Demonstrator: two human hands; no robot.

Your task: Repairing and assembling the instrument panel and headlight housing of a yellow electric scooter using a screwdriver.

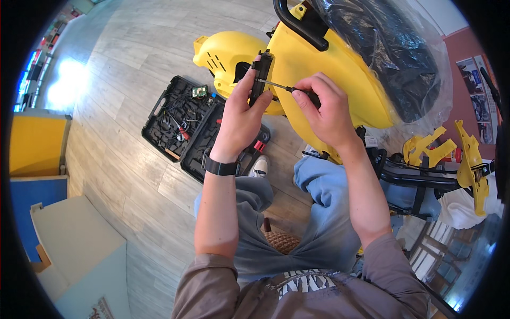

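My left hand grips a narrow black part held upright in front of a yellow plastic machine body. My right hand is closed on the handle of a slim screwdriver, whose steel shaft reaches leftward to the black part. Whether its tip sits in a screw head is too small to tell. A second yellow shell with slots lies behind, and a black curved handle is fixed to the machine body.
An open black tool case with tools and a green circuit board lies left on the floor. Yellow plastic pieces and black tubing are at right, a plastic-wrapped black seat at top right, coloured boxy furniture far left.
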